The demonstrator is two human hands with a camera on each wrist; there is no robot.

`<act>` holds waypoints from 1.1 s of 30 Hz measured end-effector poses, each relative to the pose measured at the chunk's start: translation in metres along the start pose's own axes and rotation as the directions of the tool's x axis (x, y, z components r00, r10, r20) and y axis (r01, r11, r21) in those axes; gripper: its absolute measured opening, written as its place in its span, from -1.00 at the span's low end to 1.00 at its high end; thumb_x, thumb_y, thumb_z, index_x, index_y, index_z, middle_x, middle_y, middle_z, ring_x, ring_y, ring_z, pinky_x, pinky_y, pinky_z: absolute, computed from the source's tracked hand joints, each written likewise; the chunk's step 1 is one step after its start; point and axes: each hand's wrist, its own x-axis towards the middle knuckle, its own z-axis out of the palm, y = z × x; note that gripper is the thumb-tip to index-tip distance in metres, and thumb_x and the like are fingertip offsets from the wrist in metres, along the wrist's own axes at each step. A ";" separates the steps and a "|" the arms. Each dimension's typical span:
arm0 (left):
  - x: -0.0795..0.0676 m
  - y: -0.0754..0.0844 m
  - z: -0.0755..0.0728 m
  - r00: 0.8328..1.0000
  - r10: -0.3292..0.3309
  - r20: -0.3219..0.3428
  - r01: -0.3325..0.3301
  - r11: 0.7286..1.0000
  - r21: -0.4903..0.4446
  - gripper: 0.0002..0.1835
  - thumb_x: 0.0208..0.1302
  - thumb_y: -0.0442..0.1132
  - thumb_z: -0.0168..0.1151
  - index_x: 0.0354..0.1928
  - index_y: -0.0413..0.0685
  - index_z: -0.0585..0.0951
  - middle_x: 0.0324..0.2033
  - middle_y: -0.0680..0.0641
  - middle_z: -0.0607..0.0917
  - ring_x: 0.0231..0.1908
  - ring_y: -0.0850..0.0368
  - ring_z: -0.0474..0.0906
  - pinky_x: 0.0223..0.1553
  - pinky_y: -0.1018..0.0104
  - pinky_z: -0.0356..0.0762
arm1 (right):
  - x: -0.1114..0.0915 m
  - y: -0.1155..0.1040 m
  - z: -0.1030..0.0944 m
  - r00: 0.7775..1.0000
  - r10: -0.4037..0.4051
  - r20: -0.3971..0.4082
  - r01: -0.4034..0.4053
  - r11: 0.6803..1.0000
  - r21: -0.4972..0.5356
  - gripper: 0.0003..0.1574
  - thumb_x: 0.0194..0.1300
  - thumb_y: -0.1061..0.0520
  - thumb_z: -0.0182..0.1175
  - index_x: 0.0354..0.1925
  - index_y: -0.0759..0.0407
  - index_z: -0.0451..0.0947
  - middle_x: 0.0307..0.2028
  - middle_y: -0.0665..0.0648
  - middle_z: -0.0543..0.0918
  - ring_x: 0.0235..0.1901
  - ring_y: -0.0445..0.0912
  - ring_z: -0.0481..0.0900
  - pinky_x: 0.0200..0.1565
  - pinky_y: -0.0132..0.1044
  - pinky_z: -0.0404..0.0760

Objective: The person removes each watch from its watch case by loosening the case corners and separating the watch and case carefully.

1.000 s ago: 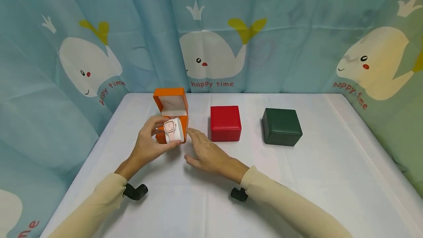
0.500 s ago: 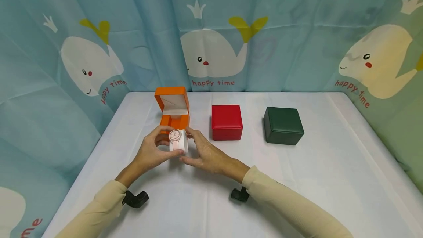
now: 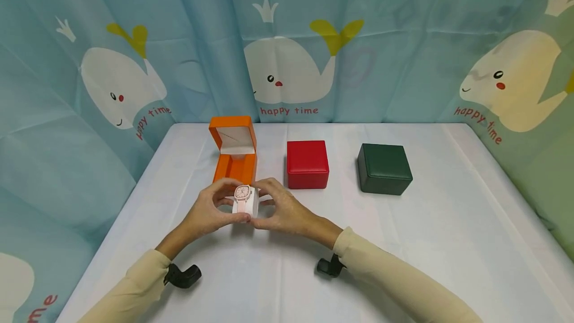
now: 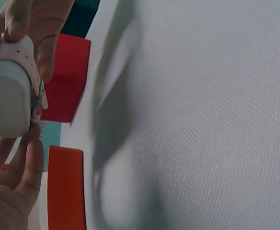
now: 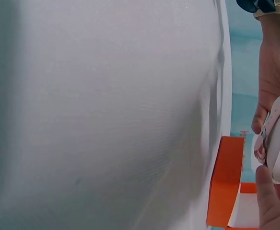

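Observation:
A wristwatch (image 3: 242,192) with a squarish face and pale pink strap is wrapped around a white watch cushion (image 3: 253,203). My left hand (image 3: 207,214) pinches the cushion and watch from the left, thumb at the near side. From the right, my right hand (image 3: 287,212) grips the same cushion, its thumb close to the left thumb. The strap's holes and buckle show in the left wrist view, along the cushion (image 4: 6,98). Just behind both hands stands an orange watch box (image 3: 234,138), lid raised, its inner compartment bare.
To the right of the orange box sits a closed red box (image 3: 307,163). A closed dark green box (image 3: 384,168) stands farther right. All rest on a white-covered table (image 3: 426,243), with a blue whale-print curtain (image 3: 390,74) behind.
The watch on its cushion has come out of the orange box toward me in my left hand. My right hand has moved in and taken hold of the cushion too.

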 end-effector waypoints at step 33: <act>-0.015 0.013 0.016 0.876 -0.364 0.317 0.482 0.656 -0.580 -0.40 0.59 -0.18 0.05 0.53 -0.11 0.14 0.29 -0.32 0.23 0.03 -0.15 0.59 -0.04 -0.02 0.64 | -0.016 0.002 0.001 0.995 -0.101 -0.004 0.098 0.979 -0.177 -0.07 0.00 0.19 0.63 0.30 0.30 0.45 0.20 0.09 0.45 0.10 -0.14 0.53 0.01 -0.41 0.59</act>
